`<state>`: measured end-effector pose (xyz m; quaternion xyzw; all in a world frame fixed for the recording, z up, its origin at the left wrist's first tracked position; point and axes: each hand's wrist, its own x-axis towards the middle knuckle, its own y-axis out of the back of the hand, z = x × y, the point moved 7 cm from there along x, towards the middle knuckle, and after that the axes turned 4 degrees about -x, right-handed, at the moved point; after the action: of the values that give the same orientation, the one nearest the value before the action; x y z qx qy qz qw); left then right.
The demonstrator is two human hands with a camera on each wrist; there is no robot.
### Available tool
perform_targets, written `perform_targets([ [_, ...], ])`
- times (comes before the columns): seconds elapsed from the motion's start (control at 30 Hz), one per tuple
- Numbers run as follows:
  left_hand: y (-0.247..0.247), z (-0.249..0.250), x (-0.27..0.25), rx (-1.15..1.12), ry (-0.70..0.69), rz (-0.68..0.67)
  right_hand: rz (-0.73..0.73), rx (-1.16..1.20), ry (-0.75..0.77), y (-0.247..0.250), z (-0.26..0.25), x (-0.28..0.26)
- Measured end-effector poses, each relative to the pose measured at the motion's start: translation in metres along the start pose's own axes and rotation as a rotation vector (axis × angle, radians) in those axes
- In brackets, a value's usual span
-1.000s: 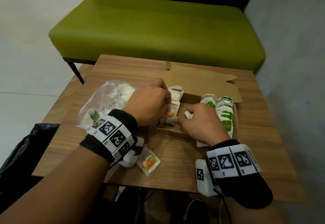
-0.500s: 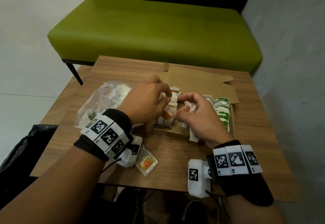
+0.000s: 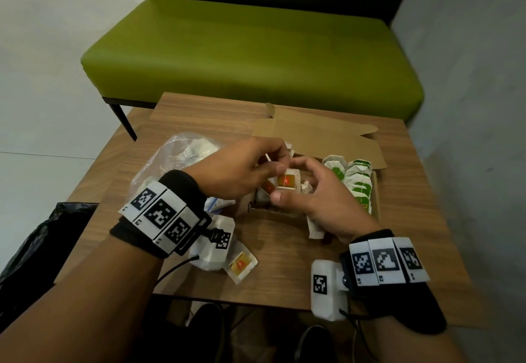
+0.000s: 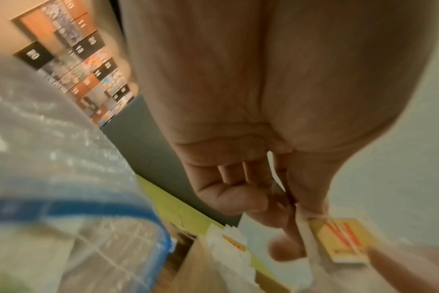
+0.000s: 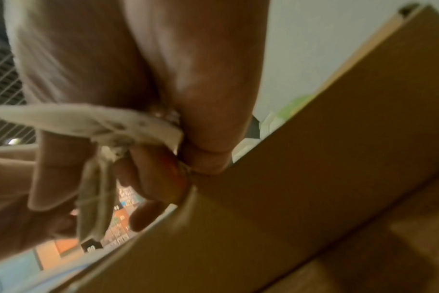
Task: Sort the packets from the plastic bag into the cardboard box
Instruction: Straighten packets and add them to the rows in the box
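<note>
An open cardboard box (image 3: 375, 191) lies on the wooden table. Along its right side stands a row of green-labelled packets (image 3: 360, 184), and orange-labelled packets (image 4: 234, 242) stand at its left. My left hand (image 3: 277, 167) hovers over the box and pinches a white packet with an orange label (image 3: 287, 181), which also shows in the left wrist view (image 4: 338, 242). Close beside it, my right hand (image 3: 293, 184) grips a bunch of white packets (image 5: 98, 178) above the box's front wall (image 5: 313, 158). The clear plastic bag (image 3: 176, 160) lies left of the box.
One loose orange-labelled packet (image 3: 241, 265) lies near the table's front edge (image 3: 227, 301). The box lid (image 3: 318, 137) is folded back towards a green bench (image 3: 256, 49). A black bag (image 3: 34, 243) sits on the floor at the left. A grey wall (image 3: 469, 106) runs along the right.
Both hands have lifted out of the box and come together above it. The left hand now holds up an orange-labelled packet; the right hand has come up with its packets.
</note>
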<state>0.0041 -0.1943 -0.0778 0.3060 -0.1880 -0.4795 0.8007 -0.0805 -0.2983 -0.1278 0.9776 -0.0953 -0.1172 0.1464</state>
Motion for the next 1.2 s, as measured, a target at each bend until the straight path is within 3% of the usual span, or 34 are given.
perform_targets([
  [0.1,0.003,-0.009,0.001,0.102,0.012,0.020,0.029,-0.269,0.024,0.004,0.000,0.000],
  [0.3,-0.002,-0.018,0.001,0.192,0.052,0.067,0.040,-0.448,-0.035,-0.004,0.005,0.007],
  [0.4,0.002,-0.031,-0.001,0.239,0.146,0.137,0.039,-0.516,-0.075,-0.006,0.007,0.008],
  [0.53,0.000,-0.046,-0.002,0.182,0.299,0.112,0.041,-0.596,-0.128,-0.007,0.009,0.010],
  [1.2,-0.011,-0.043,0.000,-0.005,0.408,0.100,0.204,-0.585,-0.164,0.001,0.009,0.017],
])
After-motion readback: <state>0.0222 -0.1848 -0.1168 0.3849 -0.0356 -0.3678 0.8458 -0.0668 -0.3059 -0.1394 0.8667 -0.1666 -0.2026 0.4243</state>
